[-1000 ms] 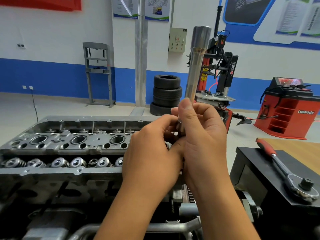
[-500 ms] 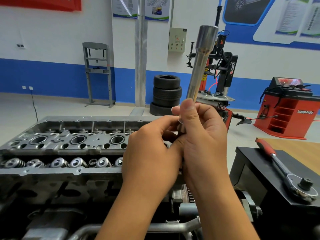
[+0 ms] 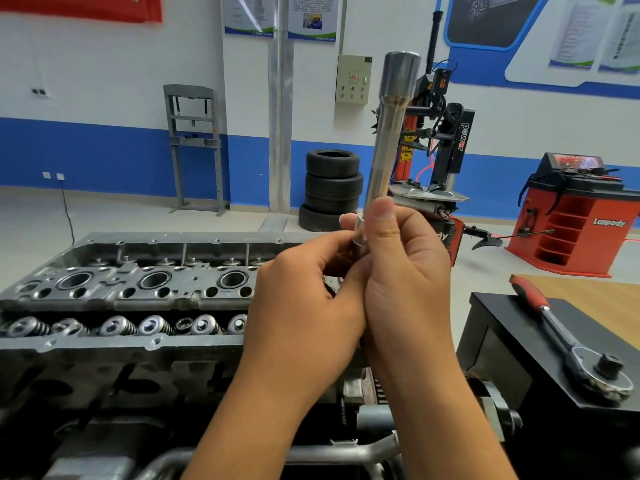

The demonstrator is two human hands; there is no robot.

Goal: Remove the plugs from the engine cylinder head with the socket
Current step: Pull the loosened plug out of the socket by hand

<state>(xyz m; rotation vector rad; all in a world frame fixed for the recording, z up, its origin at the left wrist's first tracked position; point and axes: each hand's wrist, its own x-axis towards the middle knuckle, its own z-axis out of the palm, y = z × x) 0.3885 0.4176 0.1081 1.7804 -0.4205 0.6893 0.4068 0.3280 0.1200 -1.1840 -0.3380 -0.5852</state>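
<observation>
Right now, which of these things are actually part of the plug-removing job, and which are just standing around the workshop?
Part of the job:
long socket, held upright by the right hand
left hand, fingers at the socket's lower end
cylinder head
ratchet wrench, lying on the black bench

Just standing about:
stacked tyres
tyre changer
red wheel balancer
grey press frame

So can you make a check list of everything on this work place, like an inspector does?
Surface: black metal bench at right, wooden top behind it.
Job's things: long silver steel socket held upright above the grey aluminium cylinder head.
Clutter: red-handled ratchet wrench lying on the bench.
Hands: right hand grips the socket; left hand pinches at its lower end.
Cables: black wall cable at far left.
Surroundings: stacked black tyres, red wheel balancer, tyre changer.
</observation>
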